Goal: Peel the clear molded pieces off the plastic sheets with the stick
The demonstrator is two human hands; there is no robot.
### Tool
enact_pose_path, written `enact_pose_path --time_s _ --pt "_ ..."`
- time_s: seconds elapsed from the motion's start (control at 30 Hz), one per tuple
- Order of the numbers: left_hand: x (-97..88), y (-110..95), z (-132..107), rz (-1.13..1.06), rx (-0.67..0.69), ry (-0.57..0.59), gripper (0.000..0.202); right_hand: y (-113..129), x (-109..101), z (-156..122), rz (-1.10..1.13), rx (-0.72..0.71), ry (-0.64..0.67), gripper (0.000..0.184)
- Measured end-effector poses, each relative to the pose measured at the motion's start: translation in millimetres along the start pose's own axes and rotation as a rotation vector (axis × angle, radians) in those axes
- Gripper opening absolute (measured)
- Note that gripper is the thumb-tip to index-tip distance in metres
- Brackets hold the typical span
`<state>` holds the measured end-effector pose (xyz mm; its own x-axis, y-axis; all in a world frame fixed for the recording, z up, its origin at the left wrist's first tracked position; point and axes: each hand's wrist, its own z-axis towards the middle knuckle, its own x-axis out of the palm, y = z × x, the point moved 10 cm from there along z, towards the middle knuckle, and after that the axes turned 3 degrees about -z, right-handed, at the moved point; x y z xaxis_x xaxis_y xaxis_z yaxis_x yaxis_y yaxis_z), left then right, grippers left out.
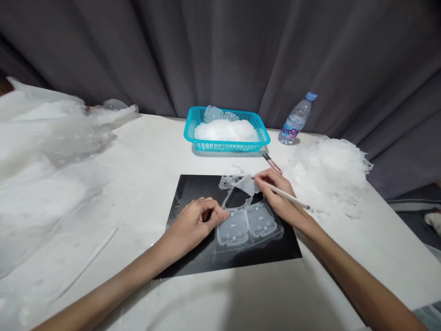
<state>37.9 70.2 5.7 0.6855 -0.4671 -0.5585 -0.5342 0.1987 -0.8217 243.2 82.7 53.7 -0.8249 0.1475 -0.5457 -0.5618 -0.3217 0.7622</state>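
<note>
A translucent moulded plastic sheet [233, 226] lies on a black mat [193, 193], with two rounded panels at its near end and a cut-out opening beyond them. My left hand [198, 220] is curled at the sheet's left side, its thumb and fingertip pressing the edge. In my right hand [275, 191] is a slim white pen-like tool [289, 197], pinched near its front end. Its tip is hidden by the fingers and a folded flap of plastic [247, 185] beside them.
A turquoise basket [227, 146] holds stacked translucent pieces. Pink-handled thread snips [274, 164] and a water bottle [296, 120] stand or lie nearby. Plastic scraps [334, 170] are heaped right; large plastic sheets [44, 151] pile up left. A grey curtain [220, 55] hangs behind.
</note>
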Motion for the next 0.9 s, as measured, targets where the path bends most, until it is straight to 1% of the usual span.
enact_pose_path --time_s 0.03,0.07,0.13,0.17,0.2,0.27,0.3,0.33,0.4,0.43,0.47,0.5,0.57,0.6,0.63,0.67,0.7,0.8,0.83,0.9 --pt "-4.5 1 -1 0.004 -0.007 -0.039 0.043 5 5 -4 0.031 -0.013 0.045 0.012" --pt "-11.4 1 -2 0.0 -0.017 -0.103 0.041 12 9 -9 0.053 -0.027 0.072 0.011" --pt "-24.7 0 -7 -0.047 -0.045 -0.231 0.041 26 17 -20 0.071 -0.061 0.087 0.01" --pt "-26.6 0 -8 -0.099 -0.062 -0.25 0.042 33 21 -25 0.073 -0.083 0.086 0.01" --pt "-24.4 -2 -8 -0.177 -0.081 -0.232 0.044 40 25 -30 0.076 -0.111 0.088 0.01" --pt "-9.4 -6 -5 -0.371 -0.114 -0.104 0.052 53 36 -38 0.107 -0.181 0.131 0.013" --pt "-1.0 -9 -2 -0.474 -0.124 -0.036 0.055 58 41 -42 0.131 -0.207 0.173 0.015" --pt "6.0 -11 0 -0.565 -0.128 0.018 0.053 62 46 -45 0.156 -0.218 0.23 0.018" --pt "12.8 -10 4 -0.72 -0.14 0.047 0.04 61 49 -47 0.186 -0.184 0.327 0.024" --pt "14.1 -7 5 -0.781 -0.154 0.038 0.033 57 45 -45 0.186 -0.155 0.347 0.024" --pt "14.3 -3 5 -0.834 -0.17 0.015 0.03 52 38 -42 0.176 -0.127 0.332 0.022" --pt "14.2 2 5 -0.876 -0.187 -0.011 0.03 47 27 -38 0.162 -0.117 0.284 0.024" --pt "14.9 8 3 -0.94 -0.207 -0.046 0.031 34 6 -31 0.085 -0.089 0.15 0.041" --pt "16.0 9 3 -0.97 -0.21 -0.053 0.031 29 -1 -29 0.036 -0.076 0.092 0.044" --pt "17.4 10 2 -1.002 -0.214 -0.059 0.031 24 -3 -28 -0.01 -0.06 0.061 0.042" --pt "19.0 10 1 -1.033 -0.219 -0.063 0.031 21 0 -28 -0.043 -0.05 0.062 0.037" --pt "20.7 10 0 -1.059 -0.222 -0.066 0.03 19 7 -29 -0.064 -0.048 0.098 0.031" --pt "24.1 8 0 -1.093 -0.216 -0.064 0.027 22 35 -34 -0.054 -0.046 0.259 0.019" --pt "24.6 7 0 -1.093 -0.212 -0.062 0.026 22 40 -36 -0.037 -0.03 0.282 0.015" --pt "25.2 7 0 -1.095 -0.216 -0.058 0.025 18 42 -36 0.015 0.036 0.264 0.01"
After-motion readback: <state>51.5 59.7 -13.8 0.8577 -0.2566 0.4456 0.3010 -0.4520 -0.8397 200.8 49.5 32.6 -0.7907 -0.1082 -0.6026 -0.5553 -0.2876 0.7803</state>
